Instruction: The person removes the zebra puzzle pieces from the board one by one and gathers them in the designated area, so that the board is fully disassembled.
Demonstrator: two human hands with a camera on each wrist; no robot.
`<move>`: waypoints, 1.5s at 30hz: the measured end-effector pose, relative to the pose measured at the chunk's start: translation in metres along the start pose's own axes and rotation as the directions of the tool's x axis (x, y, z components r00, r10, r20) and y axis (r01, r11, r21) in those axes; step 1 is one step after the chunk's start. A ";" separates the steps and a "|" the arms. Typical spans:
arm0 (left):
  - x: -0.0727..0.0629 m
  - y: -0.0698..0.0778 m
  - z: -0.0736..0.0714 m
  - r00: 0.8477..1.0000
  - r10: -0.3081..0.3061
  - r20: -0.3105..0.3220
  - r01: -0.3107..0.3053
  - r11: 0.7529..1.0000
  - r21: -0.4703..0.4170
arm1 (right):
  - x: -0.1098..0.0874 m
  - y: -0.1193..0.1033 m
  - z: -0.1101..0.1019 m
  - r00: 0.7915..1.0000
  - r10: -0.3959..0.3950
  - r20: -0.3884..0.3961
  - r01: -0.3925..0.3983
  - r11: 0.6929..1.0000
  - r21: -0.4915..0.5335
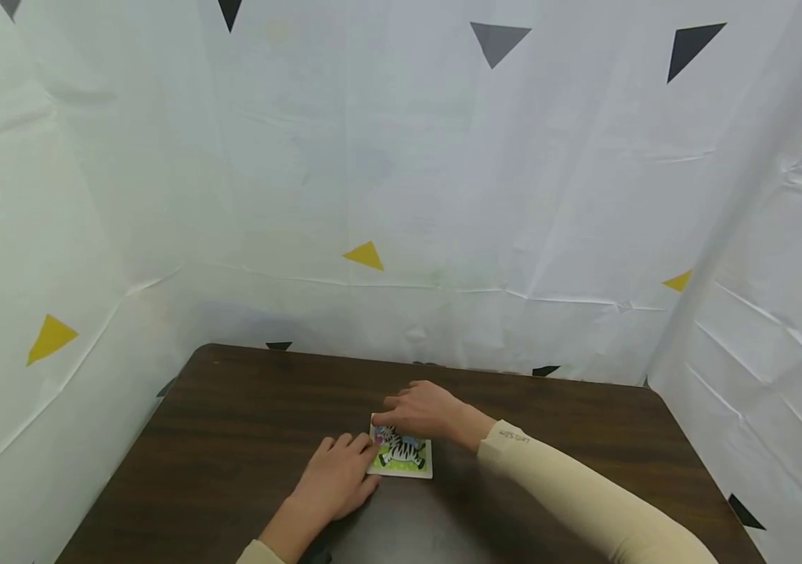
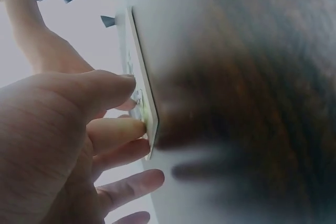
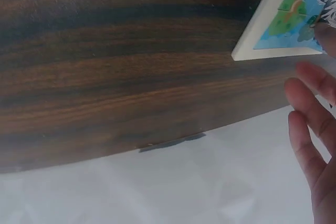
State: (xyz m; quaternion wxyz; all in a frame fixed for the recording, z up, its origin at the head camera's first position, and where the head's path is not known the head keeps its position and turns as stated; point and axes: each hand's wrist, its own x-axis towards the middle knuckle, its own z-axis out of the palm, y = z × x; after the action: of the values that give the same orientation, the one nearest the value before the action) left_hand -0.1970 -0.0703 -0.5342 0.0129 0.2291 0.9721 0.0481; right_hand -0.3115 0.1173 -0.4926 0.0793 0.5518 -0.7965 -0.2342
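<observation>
A small square zebra picture board [image 1: 404, 462] with a white frame lies flat on the table; thin seams like those of a jigsaw cross its picture in the right wrist view. My left hand [image 1: 336, 478] rests at the board's left edge, its fingertips touching the picture side, fingers loosely extended. Over the upper part of the board reaches my right hand [image 1: 424, 409], covering the top of the picture. Its thumb or a fingertip lies on the picture near the upper left, while the other fingers [image 3: 310, 108] stretch past the frame. Neither hand visibly grips anything.
The dark wood-grain table [image 1: 267, 399] has rounded far corners. White cloth [image 1: 401, 157] with grey, black and yellow triangles hangs behind it and at both sides. A small dark object [image 1: 319, 556] shows at the bottom edge near my left wrist.
</observation>
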 end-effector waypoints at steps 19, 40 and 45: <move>0.005 0.008 0.017 0.996 -0.004 -0.091 0.009 0.998 0.056 | -0.002 -0.010 0.011 0.996 0.017 -0.086 -0.022 0.998 -0.062; 0.008 0.002 0.011 0.996 -0.007 -0.083 0.009 1.000 0.029 | -0.004 -0.010 0.010 0.997 0.047 -0.057 -0.048 0.999 -0.022; 0.007 0.004 0.009 0.998 -0.014 -0.065 0.015 1.000 0.022 | -0.007 -0.013 0.014 0.995 0.058 -0.083 -0.055 0.998 0.037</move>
State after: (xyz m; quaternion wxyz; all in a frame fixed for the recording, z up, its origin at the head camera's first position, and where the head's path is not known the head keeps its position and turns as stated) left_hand -0.2008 -0.0631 -0.5424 -0.0208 0.2205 0.9741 0.0447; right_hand -0.3037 0.1240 -0.5102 0.1094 0.5397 -0.8117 -0.1946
